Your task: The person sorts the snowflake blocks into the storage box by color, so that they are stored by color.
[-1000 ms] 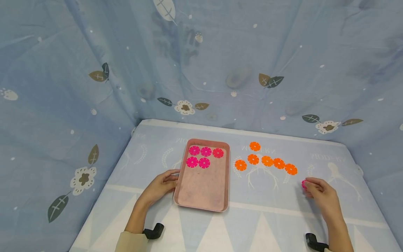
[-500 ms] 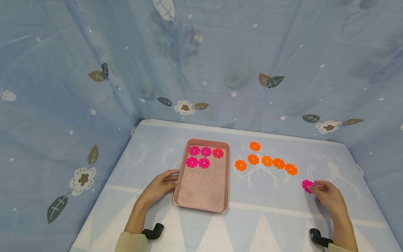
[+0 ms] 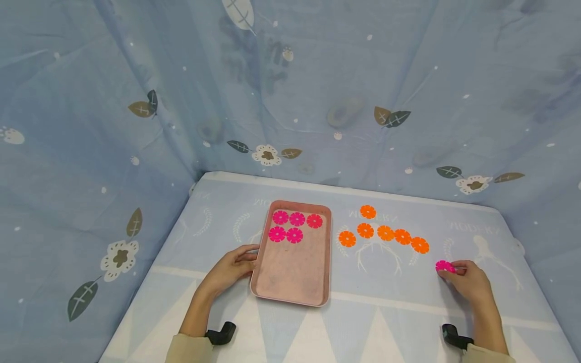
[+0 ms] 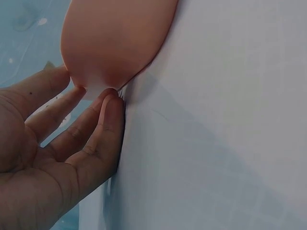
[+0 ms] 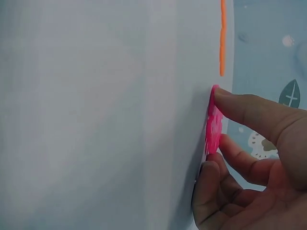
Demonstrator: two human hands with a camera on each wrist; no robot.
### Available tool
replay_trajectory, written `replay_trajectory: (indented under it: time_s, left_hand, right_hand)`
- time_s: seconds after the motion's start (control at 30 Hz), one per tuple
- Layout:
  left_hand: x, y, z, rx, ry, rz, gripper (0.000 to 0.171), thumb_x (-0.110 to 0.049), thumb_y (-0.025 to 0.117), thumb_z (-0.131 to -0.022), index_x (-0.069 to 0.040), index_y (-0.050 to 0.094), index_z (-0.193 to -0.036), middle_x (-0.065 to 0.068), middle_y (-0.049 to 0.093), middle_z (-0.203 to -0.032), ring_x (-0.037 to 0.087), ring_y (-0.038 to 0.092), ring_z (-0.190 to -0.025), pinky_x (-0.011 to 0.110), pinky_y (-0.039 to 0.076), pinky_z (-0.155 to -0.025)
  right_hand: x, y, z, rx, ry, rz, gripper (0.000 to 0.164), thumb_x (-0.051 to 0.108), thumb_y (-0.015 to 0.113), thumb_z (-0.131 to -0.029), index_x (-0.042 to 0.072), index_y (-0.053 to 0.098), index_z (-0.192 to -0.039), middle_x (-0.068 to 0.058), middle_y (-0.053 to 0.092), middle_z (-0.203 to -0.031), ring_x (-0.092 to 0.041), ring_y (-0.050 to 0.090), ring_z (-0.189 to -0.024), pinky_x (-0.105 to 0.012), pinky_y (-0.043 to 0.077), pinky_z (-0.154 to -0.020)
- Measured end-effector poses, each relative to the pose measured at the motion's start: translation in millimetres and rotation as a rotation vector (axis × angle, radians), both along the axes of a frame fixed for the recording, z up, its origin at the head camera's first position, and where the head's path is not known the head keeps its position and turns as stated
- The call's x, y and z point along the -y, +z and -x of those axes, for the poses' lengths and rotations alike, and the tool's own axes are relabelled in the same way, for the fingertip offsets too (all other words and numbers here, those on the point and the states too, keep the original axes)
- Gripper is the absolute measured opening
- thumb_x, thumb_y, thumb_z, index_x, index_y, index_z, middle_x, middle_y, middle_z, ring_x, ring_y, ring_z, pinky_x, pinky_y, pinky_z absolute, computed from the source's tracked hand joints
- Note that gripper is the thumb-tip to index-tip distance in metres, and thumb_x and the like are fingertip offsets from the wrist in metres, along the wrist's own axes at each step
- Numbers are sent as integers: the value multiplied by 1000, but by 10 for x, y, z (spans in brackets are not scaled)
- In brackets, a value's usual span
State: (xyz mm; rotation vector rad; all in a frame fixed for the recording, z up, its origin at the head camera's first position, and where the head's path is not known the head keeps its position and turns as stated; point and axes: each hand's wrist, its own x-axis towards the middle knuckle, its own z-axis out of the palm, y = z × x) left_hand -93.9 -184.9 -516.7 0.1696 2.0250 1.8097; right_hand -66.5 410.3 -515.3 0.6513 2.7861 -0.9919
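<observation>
My right hand (image 3: 474, 283) is low over the right part of the table. Its thumb and fingers pinch a bright pink interlocking disc (image 5: 215, 127) by opposite edges, and the disc sits close to the tabletop. In the head view the thumb and fingertips cover part of that disc's near side. On the other side, my left hand (image 3: 230, 268) rests beside a shallow pink tray (image 3: 290, 277), with extended fingertips (image 4: 113, 103) touching its left wall. Several pink discs (image 3: 294, 235) lie flat in two rows at the tray's far end.
Several orange discs (image 3: 386, 233) lie on the patterned tablecloth between the tray and my right hand, most in a slanting row and one farther back (image 3: 367, 212). Blue printed curtains (image 3: 290, 101) close off the table's back and sides.
My right hand shifts slightly right and then a little back left, and its hold on the pink disc changes, with more of the disc showing than at first. Left hand and tray stay still.
</observation>
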Motion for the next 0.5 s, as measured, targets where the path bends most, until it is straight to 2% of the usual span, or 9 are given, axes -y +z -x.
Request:
replay_trajectory:
  time_s: [0.1,0.33,0.5]
  left_hand:
    - [0,-10,7,-4,1,12,49,-5,59,-99,0,47,-146,26,55,-132,35,59,-119,34,54,-91]
    - [1,-16,8,-2,23,36,47,-4,59,-99,-3,50,-145,22,58,-129,31,61,-115,32,55,-89]
    - [2,-8,8,-7,23,38,47,-5,60,-99,-4,51,-144,21,59,-128,31,61,-115,33,55,-89]
  right_hand:
    - [13,19,-10,14,-40,18,61,27,71,-93,-17,43,-125,-38,53,-112,-48,53,-98,-56,47,-82]
    - [25,41,-15,5,-136,79,50,23,67,-96,-13,48,-123,-23,58,-98,-31,58,-82,-29,48,-60]
    - [-26,0,-16,-22,-166,153,48,23,64,-98,-13,47,-125,-19,63,-96,-20,60,-71,-25,51,-55]
